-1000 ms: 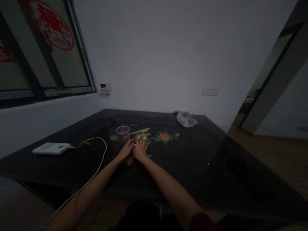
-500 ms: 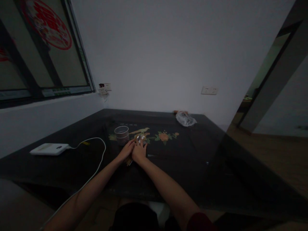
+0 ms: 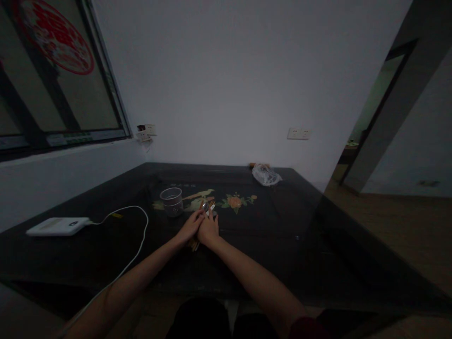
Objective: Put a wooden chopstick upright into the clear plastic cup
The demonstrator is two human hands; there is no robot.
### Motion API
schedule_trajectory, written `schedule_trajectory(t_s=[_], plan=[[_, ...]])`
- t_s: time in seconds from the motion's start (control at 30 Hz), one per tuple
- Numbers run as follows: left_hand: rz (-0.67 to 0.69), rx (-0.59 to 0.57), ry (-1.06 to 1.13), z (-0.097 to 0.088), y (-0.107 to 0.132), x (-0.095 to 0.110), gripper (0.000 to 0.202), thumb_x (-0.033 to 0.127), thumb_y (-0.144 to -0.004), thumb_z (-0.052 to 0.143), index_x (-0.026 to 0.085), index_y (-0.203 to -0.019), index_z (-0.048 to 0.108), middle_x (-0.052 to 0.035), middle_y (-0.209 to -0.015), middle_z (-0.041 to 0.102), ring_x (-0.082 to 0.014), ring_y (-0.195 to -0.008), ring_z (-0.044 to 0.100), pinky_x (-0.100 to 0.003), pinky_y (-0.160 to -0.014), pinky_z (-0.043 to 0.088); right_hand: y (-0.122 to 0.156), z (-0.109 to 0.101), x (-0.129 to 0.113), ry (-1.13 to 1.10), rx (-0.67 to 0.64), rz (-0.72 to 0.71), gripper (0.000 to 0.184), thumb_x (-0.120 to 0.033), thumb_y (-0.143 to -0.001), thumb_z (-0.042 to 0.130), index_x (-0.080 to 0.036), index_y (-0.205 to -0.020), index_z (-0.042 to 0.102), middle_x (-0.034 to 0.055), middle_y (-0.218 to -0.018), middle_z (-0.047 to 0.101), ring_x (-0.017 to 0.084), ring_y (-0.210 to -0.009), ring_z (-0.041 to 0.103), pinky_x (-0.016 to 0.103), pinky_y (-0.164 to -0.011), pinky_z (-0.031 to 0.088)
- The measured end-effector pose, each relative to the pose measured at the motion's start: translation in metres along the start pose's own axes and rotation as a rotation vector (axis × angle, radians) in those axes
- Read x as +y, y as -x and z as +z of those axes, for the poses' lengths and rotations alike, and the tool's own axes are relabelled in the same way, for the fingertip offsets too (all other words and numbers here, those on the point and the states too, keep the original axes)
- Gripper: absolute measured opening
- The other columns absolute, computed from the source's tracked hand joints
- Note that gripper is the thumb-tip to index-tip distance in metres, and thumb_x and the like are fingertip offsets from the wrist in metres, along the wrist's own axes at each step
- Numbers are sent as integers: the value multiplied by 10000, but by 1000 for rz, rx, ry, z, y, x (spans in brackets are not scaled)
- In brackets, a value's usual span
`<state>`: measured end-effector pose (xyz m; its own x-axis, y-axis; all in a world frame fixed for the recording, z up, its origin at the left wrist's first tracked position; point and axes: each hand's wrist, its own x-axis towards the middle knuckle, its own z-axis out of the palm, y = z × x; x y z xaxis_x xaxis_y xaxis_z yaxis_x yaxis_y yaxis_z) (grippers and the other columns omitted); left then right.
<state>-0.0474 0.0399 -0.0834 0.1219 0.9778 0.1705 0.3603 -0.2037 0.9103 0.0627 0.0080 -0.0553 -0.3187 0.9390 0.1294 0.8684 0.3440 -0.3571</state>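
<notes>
1. Both my hands are together over the near-middle of the desk point(image 3: 268, 249), wrists angled in from either side.
2. Left hand point(image 3: 189, 228): fingers bent against the left side of a utensil bundle point(image 3: 195, 244), fingertips meeting the right hand.
3. Right hand point(image 3: 209, 229): laid over the bundle, fingers closed around it from above and the right. Exact grip under the palm is hidden.
4. Bundle sits between my hands, slanted: near ends, thin and light brown, poke out below the palms; far ends show past the fingertips. A shiny spoon head point(image 3: 205, 206) is among the far ends. Can't count pieces, too dark.
5. Clear plastic cup point(image 3: 172, 203) stands upright just left of the bundle's far end, apart from both hands. Mouth up.
6. Bird-and-flower print on the desk, flower point(image 3: 234, 202) right of the bundle.
7. White power bank point(image 3: 58, 226) lies flat at far left; white cable point(image 3: 144, 238) loops from it toward my left forearm.
8. Crumpled clear bag point(image 3: 266, 175) at the desk's back edge, right of center, near the wall point(image 3: 226, 94).
9. Wall socket point(image 3: 298, 133) above and right of the bag.
</notes>
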Motion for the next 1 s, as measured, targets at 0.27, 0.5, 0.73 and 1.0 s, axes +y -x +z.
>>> schedule_trajectory(t_s=[0.27,0.5,0.73,1.0], plan=[[62,-74,-54,57,-5,16,367,311,-871,427,153,-1195,494,-128,-1276,543,-195,-1208,490,-336,-1031,356,26,-18,47,31,12,31,541,-221,-864,403,-130,-1395,362,110,-1471,338,297,-1401,90,575,-1080,145],[126,-132,-74,106,0,47,312,228,-872,448,154,-1171,503,-131,-1269,530,-188,-1188,485,-341,-1038,345,52,-34,87,98,16,99,560,-202,-859,394,-122,-1411,336,112,-1467,346,307,-1397,110,541,-1087,153],[169,-96,59,144,3,66,247,193,-832,512,152,-1068,573,-108,-1137,599,-204,-1095,540,-359,-999,384,71,-49,117,146,0,135,562,-184,-858,389,-152,-1417,332,101,-1497,284,289,-1406,87,518,-1079,198],[175,-65,95,164,-2,67,242,170,-822,519,156,-1059,570,-107,-1139,590,-207,-1117,525,-373,-1010,367,75,-49,139,127,56,94,546,-147,-845,390,-142,-1391,386,104,-1460,359,302,-1391,143,489,-1082,220]])
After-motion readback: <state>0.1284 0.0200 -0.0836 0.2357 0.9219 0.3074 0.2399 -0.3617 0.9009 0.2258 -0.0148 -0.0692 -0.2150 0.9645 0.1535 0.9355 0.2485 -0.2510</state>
